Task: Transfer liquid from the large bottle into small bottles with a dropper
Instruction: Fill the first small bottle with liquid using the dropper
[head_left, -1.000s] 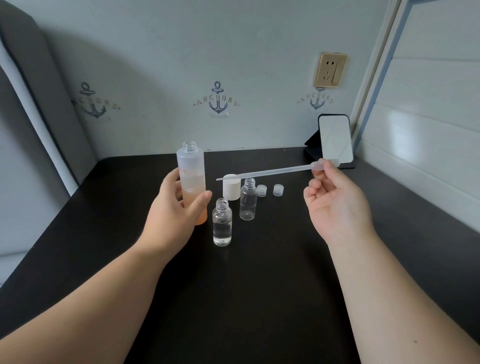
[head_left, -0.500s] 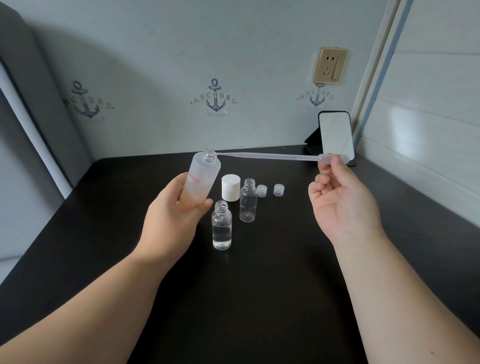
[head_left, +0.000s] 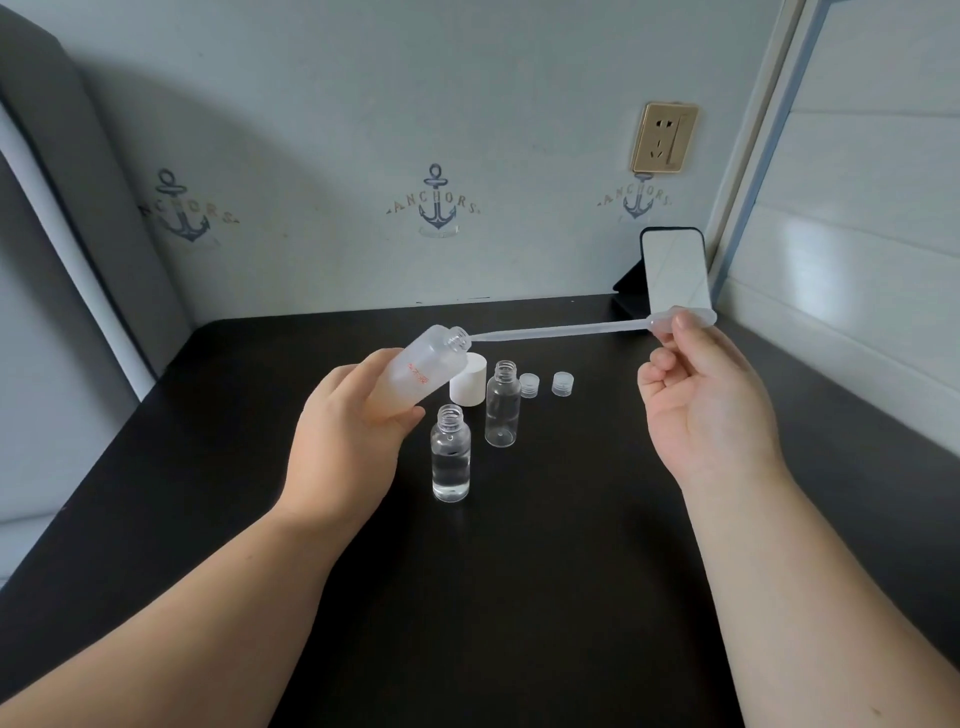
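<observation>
Head view: your left hand (head_left: 353, 436) grips the large bottle (head_left: 415, 376) around its lower body and holds it off the table (head_left: 519, 597), tilted so its open neck points right. Your right hand (head_left: 701, 410) pinches the bulb of the dropper (head_left: 561, 331) between thumb and forefinger, with the other fingers curled loosely. The dropper lies almost level, and its tip sits just at the bottle's mouth.

The step, as I read it, is to load the dropper. Keep the bottle steady and no flatter than it is, since the pale liquid sits low in the body and a deeper tilt could spill it. Squeeze the bulb before the tip reaches the liquid, slide the stem straight down the neck without scraping the threads, then ease your pinch slowly to draw.

Two small bottles stand uncapped below: the near one (head_left: 450, 457) holds clear liquid, and the far one (head_left: 502, 405) looks empty, so it is likely the next to fill. A white cap (head_left: 470, 387) and two small caps (head_left: 545, 384) lie behind them; keep your wrist clear of all these.
</observation>
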